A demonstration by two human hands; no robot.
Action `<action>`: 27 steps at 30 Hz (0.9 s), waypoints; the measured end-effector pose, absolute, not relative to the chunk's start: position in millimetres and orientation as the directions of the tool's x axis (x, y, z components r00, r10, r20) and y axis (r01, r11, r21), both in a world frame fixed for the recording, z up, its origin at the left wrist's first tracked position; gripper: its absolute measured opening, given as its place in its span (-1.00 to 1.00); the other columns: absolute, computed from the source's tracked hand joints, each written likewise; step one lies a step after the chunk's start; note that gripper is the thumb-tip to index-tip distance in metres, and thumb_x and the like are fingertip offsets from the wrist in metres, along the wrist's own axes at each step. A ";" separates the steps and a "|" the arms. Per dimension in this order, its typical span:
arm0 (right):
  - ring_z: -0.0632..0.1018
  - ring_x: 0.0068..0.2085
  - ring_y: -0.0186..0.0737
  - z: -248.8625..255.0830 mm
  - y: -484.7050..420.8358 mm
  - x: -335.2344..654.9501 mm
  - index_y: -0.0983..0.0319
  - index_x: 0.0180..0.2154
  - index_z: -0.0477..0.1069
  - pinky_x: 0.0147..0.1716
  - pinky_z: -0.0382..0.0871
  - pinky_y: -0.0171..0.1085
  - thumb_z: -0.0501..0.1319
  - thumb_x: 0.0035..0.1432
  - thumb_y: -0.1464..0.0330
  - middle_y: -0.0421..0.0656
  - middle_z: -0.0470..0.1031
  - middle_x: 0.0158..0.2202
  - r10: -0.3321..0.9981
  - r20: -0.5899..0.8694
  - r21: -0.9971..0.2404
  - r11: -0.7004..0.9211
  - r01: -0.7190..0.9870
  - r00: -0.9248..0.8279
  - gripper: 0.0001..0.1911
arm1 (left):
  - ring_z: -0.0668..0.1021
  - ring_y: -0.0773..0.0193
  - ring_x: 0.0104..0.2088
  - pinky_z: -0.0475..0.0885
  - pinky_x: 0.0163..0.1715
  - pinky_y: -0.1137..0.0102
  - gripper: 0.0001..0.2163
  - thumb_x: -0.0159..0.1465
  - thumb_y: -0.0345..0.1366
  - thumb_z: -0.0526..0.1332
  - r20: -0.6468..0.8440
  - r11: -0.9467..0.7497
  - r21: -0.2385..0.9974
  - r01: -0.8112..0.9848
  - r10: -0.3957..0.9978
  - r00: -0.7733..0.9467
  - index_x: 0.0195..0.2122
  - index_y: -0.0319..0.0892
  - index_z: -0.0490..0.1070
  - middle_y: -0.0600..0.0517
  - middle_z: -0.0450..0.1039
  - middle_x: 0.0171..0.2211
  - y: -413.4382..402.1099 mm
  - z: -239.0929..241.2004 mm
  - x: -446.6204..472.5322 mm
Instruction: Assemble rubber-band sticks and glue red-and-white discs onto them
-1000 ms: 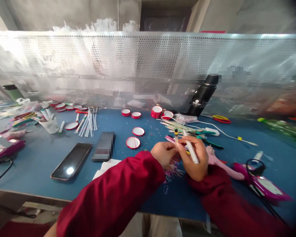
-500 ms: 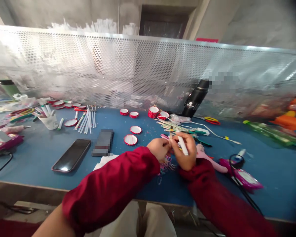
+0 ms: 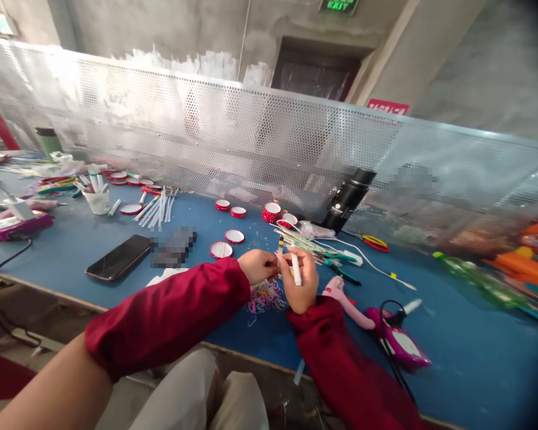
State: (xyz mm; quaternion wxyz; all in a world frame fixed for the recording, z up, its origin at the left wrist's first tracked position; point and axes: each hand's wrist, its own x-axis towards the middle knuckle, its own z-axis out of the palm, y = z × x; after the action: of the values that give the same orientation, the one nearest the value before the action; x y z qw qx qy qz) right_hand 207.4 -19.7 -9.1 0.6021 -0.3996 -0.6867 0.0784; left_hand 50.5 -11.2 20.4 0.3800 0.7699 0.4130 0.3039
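My right hand (image 3: 303, 279) is closed around a white marker (image 3: 296, 270) that slants across its fingers. A slim piece with a black and yellow end (image 3: 281, 245) stands up between the two hands, and I cannot tell which fingers grip it. My left hand (image 3: 256, 266) is pinched shut close against the right fingertips; whatever lies in the pinch is hidden. Under the hands spreads a heap of small multicoloured loops (image 3: 265, 296). Beside my right wrist lies a pink glue gun (image 3: 347, 301), its tip pointing away from me.
Red-rimmed tin lids (image 3: 221, 249) and glue sticks (image 3: 155, 210) lie beyond my left arm, near a phone (image 3: 119, 258) and a cup of markers (image 3: 97, 201). A black flask (image 3: 347, 200) leans on the perforated metal screen (image 3: 233, 137). Right are pliers (image 3: 343, 272) and a purple device (image 3: 401, 343) with a cable.
My view has turned and tilted, so hands and table appear further left. Both hands stay together in nearly the same grip, with the marker still in the right one.
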 end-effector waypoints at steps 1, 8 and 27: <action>0.59 -0.33 -0.15 -9.1 -20.5 207.5 0.16 -0.06 0.33 -0.27 0.54 -0.14 0.28 0.17 0.26 -0.14 0.54 -0.30 0.638 0.769 -0.583 0.672 0.456 0.044 -0.69 | 0.43 0.40 -0.54 0.26 -0.52 0.52 -0.80 0.21 -0.25 0.14 0.161 -0.374 0.838 0.398 0.866 0.474 -0.48 -0.22 0.43 0.07 0.46 -0.54 -12.6 20.9 50.3; 0.60 -0.33 -0.10 -7.1 -26.2 206.9 0.09 -0.05 0.30 -0.29 0.55 -0.11 0.25 0.20 0.25 -0.15 0.53 -0.32 0.660 0.751 -0.605 0.661 0.443 0.040 -0.71 | 0.48 0.37 -0.50 0.30 -0.49 0.52 -0.80 0.22 -0.22 0.15 0.139 -0.336 0.876 0.345 0.862 0.487 -0.46 -0.21 0.42 0.06 0.48 -0.52 -8.4 9.4 51.7; 0.60 -0.36 -0.16 -5.6 -20.3 206.2 0.17 -0.10 0.34 -0.33 0.52 -0.18 0.25 0.18 0.17 -0.13 0.58 -0.32 0.622 0.783 -0.546 0.677 0.493 0.013 -0.69 | 0.56 0.37 -0.44 0.33 -0.54 0.58 -0.79 0.16 -0.39 0.25 0.138 -0.194 0.975 0.109 0.911 0.389 -0.17 -0.28 0.43 0.01 0.52 -0.41 -0.6 9.2 57.0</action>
State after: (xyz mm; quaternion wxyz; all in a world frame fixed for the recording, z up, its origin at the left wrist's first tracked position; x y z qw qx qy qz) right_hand 206.2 -20.3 -5.6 0.5899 -0.3979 -0.7005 0.0547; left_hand 57.0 -0.6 9.2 0.5050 0.6628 0.3847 0.3971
